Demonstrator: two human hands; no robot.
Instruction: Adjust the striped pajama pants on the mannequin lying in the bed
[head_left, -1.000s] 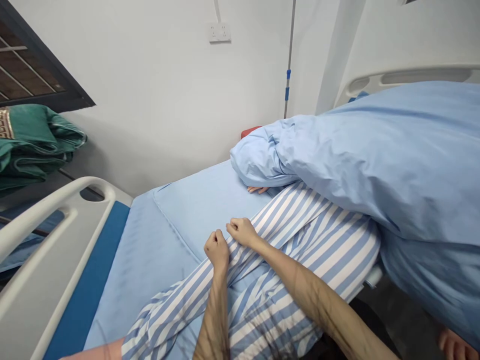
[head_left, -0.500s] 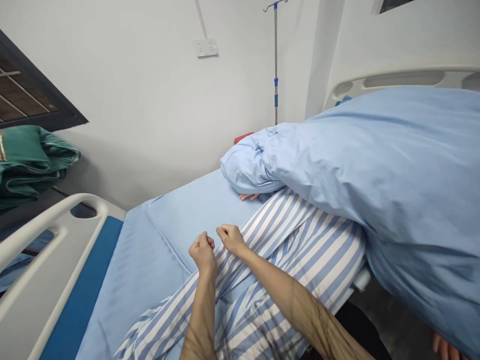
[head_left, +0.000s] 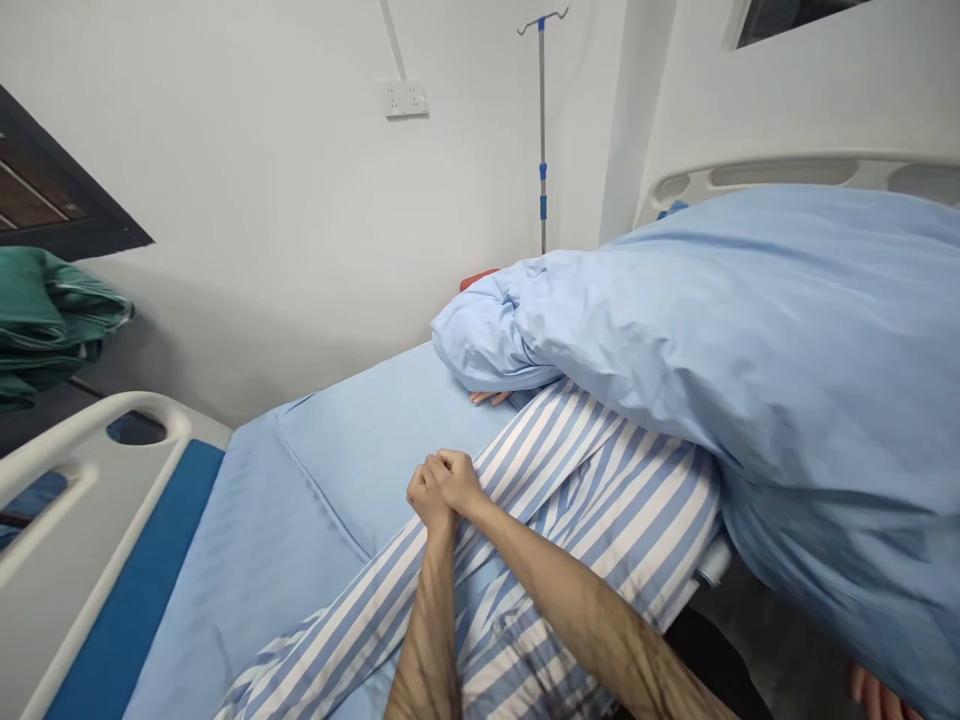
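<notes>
Left hand (head_left: 426, 498): shifting over since half a second ago, closing up the gap and now butting right against the right hand (head_left: 459, 483).
Fingers: curling in tight on both, basically making two fists snug together; not showing anything clamped inside, but can't tell for sure.
Right forearm (head_left: 562, 590): reaching in from the lower right, slanting over the near striped leg (head_left: 652, 520).
Near striped leg: sloping down toward the bottom of the view, partly hiding under that forearm.
Far striped leg (head_left: 352, 625): mattering most imo, running its long axis diagonally from lower left up to the quilt (head_left: 787, 380), passing right beneath the wrists.
Fists vs far leg: overlapping its wall-side edge, so basically zero sideways offset; left sitting nearer the lower-left stretch, right sitting nearer the quilt.
Contact: can't tell, maybe pressing on the cloth, maybe just hovering over it.
Sheet (head_left: 360, 430): spreading out blue just past the fists.
Quilt: bunching over the upper end of both legs, off to the right.
Other person's hand (head_left: 490, 398): poking out from under the quilt edge, resting on the sheet, staying clear of the fists.
Bed end board (head_left: 82, 570): standing off to the left.
Green cloth (head_left: 52, 320): lying folded in a heap beyond the board.
Drip stand (head_left: 543, 120): standing way back by the wall (head_left: 262, 200).
</notes>
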